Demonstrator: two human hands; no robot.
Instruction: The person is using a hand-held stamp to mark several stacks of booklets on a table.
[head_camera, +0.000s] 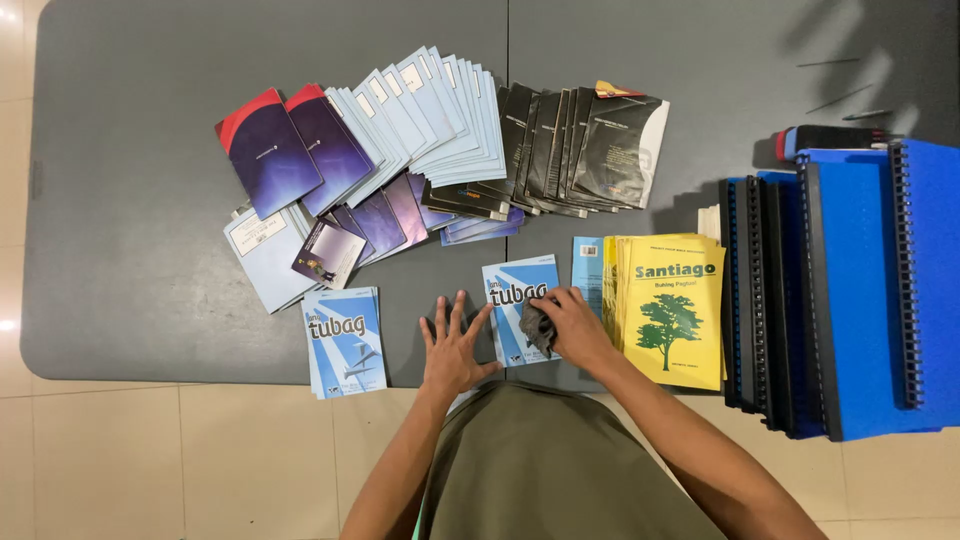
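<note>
A light blue booklet (515, 290) lies at the near edge of the dark grey table (130, 210). My right hand (572, 325) is closed on a dark grey cloth (537, 328) and presses it on the booklet's lower right part. My left hand (452, 345) lies flat on the table with fingers spread, just left of that booklet, touching its left edge. A small stack of matching light blue booklets (345, 342) sits further left. Right of my right hand is a stack of yellow booklets (672, 305) with a green tree on the cover.
Fanned rows of booklets fill the middle of the table: dark purple ones (290, 150), pale blue ones (430, 110) and black ones (580, 140). Blue spiral-bound books (860, 290) are stacked at the right. The tiled floor (150, 460) shows below the table edge.
</note>
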